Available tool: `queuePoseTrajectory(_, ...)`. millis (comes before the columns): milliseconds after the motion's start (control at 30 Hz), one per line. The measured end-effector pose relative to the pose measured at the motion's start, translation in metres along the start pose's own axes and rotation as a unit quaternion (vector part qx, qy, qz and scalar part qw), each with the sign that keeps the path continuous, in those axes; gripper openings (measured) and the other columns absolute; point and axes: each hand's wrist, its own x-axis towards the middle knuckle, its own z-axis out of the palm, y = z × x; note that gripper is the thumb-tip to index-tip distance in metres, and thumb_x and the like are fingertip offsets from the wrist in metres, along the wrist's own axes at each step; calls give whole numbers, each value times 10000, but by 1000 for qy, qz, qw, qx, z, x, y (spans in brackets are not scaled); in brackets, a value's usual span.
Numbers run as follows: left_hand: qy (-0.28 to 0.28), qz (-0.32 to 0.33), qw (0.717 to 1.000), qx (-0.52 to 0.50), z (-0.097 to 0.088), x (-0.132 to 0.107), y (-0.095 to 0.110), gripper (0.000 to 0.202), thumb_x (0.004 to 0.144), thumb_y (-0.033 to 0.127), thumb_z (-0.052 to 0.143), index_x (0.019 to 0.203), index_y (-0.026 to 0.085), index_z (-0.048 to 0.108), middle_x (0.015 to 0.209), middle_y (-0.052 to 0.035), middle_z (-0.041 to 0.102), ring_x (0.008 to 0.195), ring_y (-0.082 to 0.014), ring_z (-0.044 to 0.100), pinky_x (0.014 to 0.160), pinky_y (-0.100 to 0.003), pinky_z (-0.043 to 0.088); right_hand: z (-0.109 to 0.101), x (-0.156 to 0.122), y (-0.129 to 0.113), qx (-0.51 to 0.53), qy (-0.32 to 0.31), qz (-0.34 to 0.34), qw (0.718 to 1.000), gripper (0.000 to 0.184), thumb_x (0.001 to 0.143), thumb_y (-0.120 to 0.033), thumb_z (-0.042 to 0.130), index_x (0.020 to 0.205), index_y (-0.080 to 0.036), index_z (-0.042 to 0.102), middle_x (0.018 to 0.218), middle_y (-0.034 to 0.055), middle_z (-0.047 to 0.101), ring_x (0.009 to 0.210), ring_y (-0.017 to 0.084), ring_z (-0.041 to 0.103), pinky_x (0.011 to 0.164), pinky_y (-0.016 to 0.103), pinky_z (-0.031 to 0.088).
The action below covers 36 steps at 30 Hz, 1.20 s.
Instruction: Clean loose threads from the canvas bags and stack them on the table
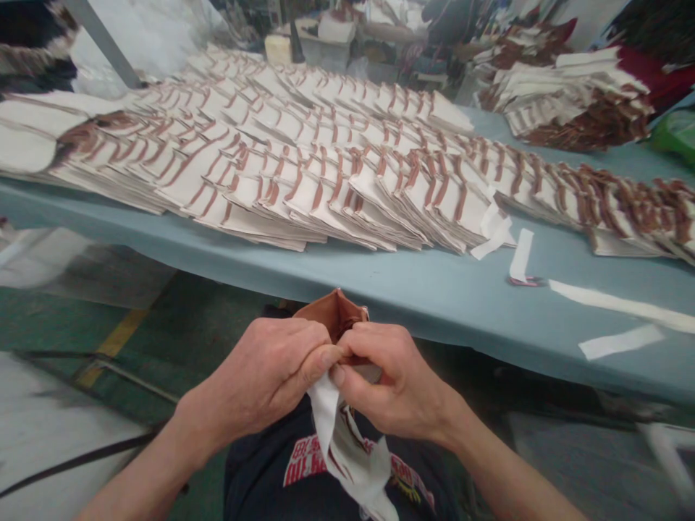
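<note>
Close in front of my body, both hands meet over a brown and white fabric piece (326,416). My left hand (276,362) is closed, its thumb pressing the cloth against the curled fingers. Beside it, my right hand (394,376) pinches the same piece between thumb and index finger, and the two thumbs nearly touch. A brown fold stands up beyond my knuckles, while a white end hangs down over my dark apron with red lettering (309,459). The exact spot being gripped is hidden by my fingers.
A blue-covered table (391,289) lies ahead, bearing long overlapping rows of white and brown fabric pieces (315,188). White strips (622,340) and a small tool, perhaps snips (526,281), lie at right. Another fabric heap (580,101) stands at back right. A metal post (103,43) rises at left.
</note>
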Motion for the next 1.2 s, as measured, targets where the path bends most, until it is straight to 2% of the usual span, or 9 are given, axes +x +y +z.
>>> queuePoseTrajectory(100,24,-2,999,29,4,1,4,410,1044,165,379,649,196,482,582,60,453,505,-107,394,536,-264,289,-3,0,-2,-57,-18,-3,998,232,888,-187,529,656,-201,517,608,-21,534,581,132,478,599,280,333)
queuePoseTrajectory(267,27,-67,997,-28,9,1,7,414,1021,220,473,609,187,448,557,75,405,486,-82,353,511,-257,239,-3,-2,1,-107,-14,-20,994,217,838,-168,513,635,-218,459,603,-10,558,568,139,465,591,297,313)
queuePoseTrajectory(467,-54,-130,976,-169,5,4,3,458,1057,309,392,616,186,397,590,64,371,544,-87,350,530,-242,262,1,-4,5,-122,2,-34,992,214,843,-162,512,642,-217,465,600,-12,560,555,136,445,584,300,298)
queuePoseTrajectory(567,-75,-153,949,-266,11,3,-5,476,1043,395,459,621,185,393,600,67,319,542,-83,300,509,-236,234,0,-5,3,-67,-5,-2,998,230,846,-176,521,632,-213,446,594,-28,514,551,123,429,579,287,295)
queuePoseTrajectory(667,-68,-173,894,-407,21,1,-12,544,993,575,519,628,197,380,604,71,288,527,-79,243,471,-229,206,-4,-6,0,30,-7,35,999,181,830,-208,536,660,-205,475,610,-43,484,559,111,427,585,266,309)
queuePoseTrajectory(767,-45,-193,856,-477,30,-1,-14,602,922,687,581,626,198,392,590,74,285,516,-74,218,454,-222,186,-9,-6,0,140,-50,90,985,285,928,-310,487,665,-204,460,603,-52,421,546,104,379,553,258,293)
queuePoseTrajectory(867,-23,-195,847,-494,33,-2,-12,603,915,668,614,618,194,389,578,78,280,506,-67,210,446,-209,182,-10,-6,6,208,-86,135,965,463,1039,-452,415,643,-213,385,593,-63,321,530,93,298,504,254,238)
queuePoseTrajectory(967,1,-187,844,-503,34,-2,-8,599,923,635,628,605,190,383,570,81,272,493,-60,208,432,-195,183,-5,-6,13,226,-88,119,963,492,1036,-499,475,649,-210,383,598,-65,317,526,86,289,484,245,218)
queuePoseTrajectory(1200,28,-213,803,-555,41,-8,-6,591,888,618,691,604,176,419,544,84,308,474,-46,220,422,-172,195,16,-8,19,296,-19,81,952,456,1022,-485,469,662,-226,359,592,-75,286,510,85,250,474,236,231)
